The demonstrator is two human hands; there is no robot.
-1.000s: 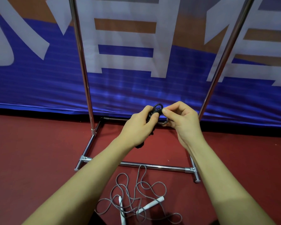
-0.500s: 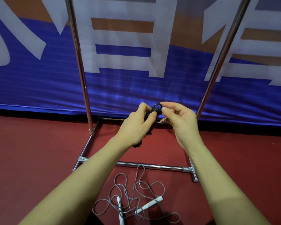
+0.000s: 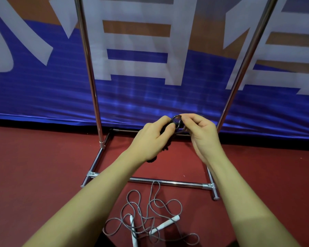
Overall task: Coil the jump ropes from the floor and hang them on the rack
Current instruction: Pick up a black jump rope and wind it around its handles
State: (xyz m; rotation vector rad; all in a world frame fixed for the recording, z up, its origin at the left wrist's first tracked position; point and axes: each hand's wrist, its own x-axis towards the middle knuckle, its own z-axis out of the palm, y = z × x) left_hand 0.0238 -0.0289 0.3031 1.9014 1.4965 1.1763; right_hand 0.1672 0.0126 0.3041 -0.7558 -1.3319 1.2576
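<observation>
Both hands meet in front of the chrome rack [image 3: 95,104] at about knee height. My left hand [image 3: 150,139] grips a dark, coiled jump rope [image 3: 177,122]; its bundle pokes out below the palm. My right hand [image 3: 202,134] pinches a small loop of that rope at the top. On the red floor below lies a grey jump rope [image 3: 150,211] with white handles, loose and tangled, just in front of the rack's base bar.
The rack's two uprights rise at left and right [image 3: 243,68], joined by a base frame [image 3: 168,182] on the floor. A blue, orange and white banner [image 3: 43,86] hangs close behind it. Red floor [image 3: 34,166] spreads on both sides.
The hands stay together on the dark rope. The right fingers have shifted slightly on the loop, and the view has drifted a little.
</observation>
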